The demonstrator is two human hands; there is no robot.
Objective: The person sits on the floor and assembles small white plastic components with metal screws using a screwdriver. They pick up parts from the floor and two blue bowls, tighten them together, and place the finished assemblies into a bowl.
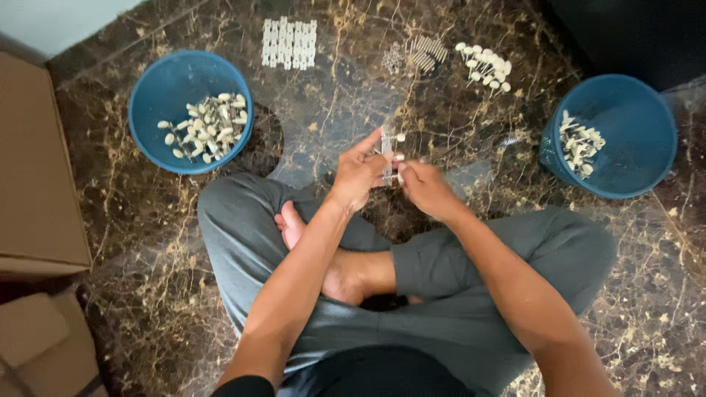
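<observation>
Head view: left hand fingers grip a narrow clear strip above the lap; right hand fingers pinch a small white capped piece at its edge. Hold the strip steady and upright; seat each piece squarely.

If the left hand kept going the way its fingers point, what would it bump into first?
The left hand points up and right, so it would likely meet the pile of small white pegs on the marble floor, though depth is unclear.
</observation>
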